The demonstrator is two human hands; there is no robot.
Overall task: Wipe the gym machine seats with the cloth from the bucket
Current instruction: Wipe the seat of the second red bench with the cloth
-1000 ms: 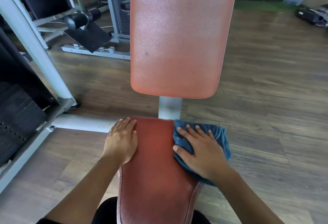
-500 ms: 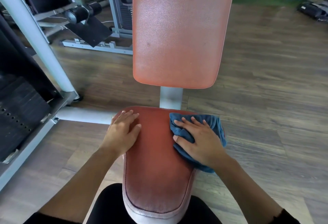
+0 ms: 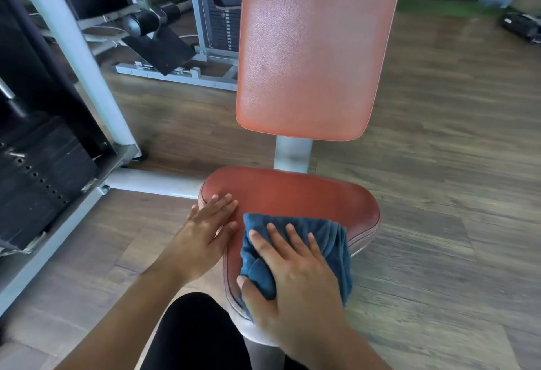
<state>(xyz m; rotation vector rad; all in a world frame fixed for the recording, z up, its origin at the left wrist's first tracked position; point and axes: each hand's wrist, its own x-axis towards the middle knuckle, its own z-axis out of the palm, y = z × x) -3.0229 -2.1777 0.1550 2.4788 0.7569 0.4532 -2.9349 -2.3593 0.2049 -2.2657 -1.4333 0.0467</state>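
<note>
The right hand (image 3: 292,276) lay flat, fingers spread, pressing the blue cloth (image 3: 328,240) onto the near half of the seat (image 3: 292,194) for full wiping contact; the left hand (image 3: 205,232) (flat, empty) braced the seat's left edge

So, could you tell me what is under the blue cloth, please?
The red seat lies under the blue cloth, which the right hand presses. The covered patch is hidden.
</note>
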